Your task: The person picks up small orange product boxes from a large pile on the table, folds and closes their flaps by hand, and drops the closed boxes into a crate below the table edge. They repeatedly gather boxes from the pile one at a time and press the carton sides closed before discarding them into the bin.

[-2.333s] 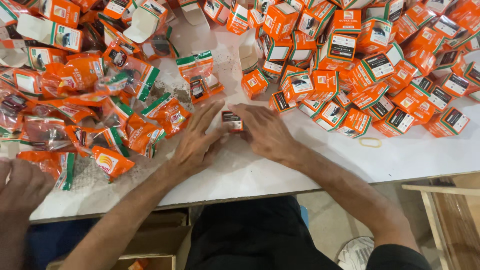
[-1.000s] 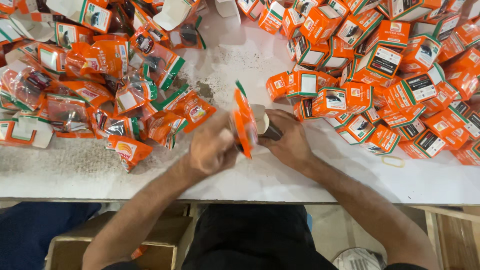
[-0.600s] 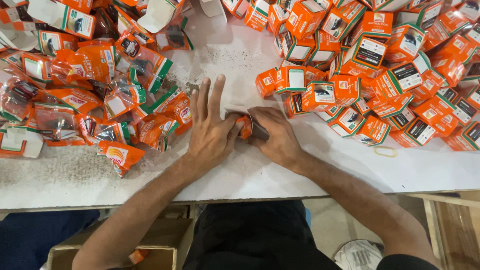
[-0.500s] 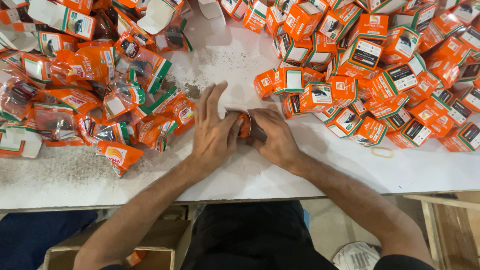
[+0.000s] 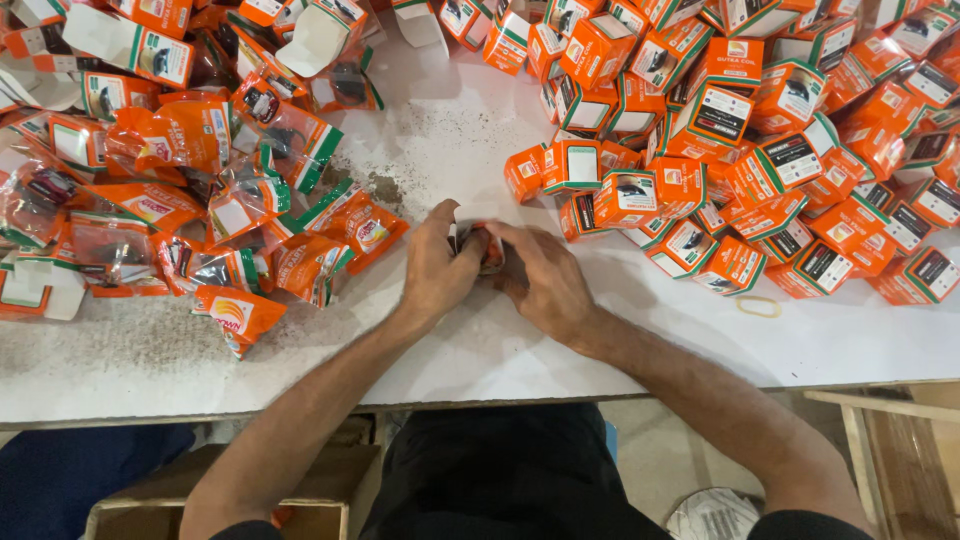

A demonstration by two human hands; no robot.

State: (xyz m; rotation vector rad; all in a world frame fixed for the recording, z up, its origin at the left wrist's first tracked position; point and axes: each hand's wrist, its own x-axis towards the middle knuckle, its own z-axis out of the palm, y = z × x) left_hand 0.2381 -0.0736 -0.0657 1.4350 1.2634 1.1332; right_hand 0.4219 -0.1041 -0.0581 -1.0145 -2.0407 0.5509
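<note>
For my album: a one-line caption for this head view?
Both hands fold a small orange box between piles of pouches and boxes.

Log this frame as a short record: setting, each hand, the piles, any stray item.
Setting: white table, seen from above
Left hand: closed around a small orange package
Right hand: gripping the same package from the other side
Left pile: orange plastic packets, loosely heaped
Right pile: orange cardboard boxes, closed
Stray item: rubber band on the table, right of the hands
</note>
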